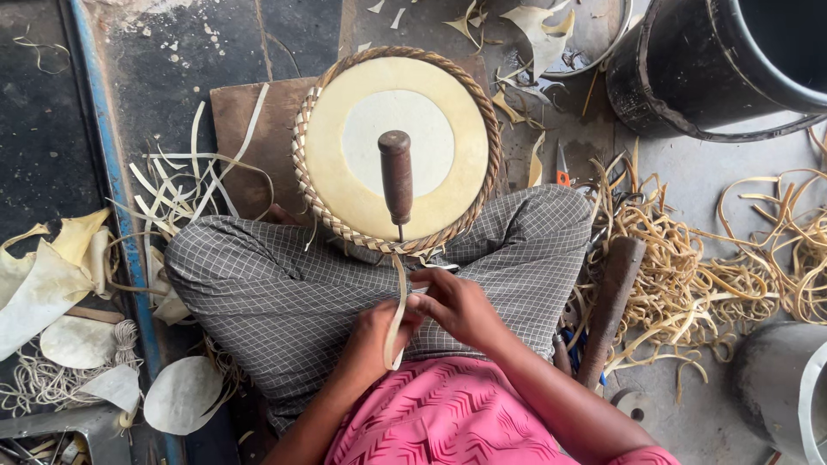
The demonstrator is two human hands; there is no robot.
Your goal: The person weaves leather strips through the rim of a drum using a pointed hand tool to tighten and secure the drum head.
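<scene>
A round cream disc with a woven cane rim (pixel 396 146) rests against my crossed legs in grey checked cloth. An awl with a brown wooden handle (pixel 396 176) is stuck into the rim's near edge. A pale cane strip (pixel 399 306) runs down from the rim into my lap. My left hand (pixel 375 340) grips the strip's lower part. My right hand (pixel 461 306) pinches the strip just above it, and a thin blade seems to show by its fingers.
A wooden board (pixel 245 142) lies under the disc. Tangled cane strips (pixel 689 267) pile at the right beside a dark wooden tool handle (pixel 612 301). A black bucket (pixel 715 69) stands top right, a metal pot (pixel 788 387) lower right. Pale leaf offcuts (pixel 52 275) lie left.
</scene>
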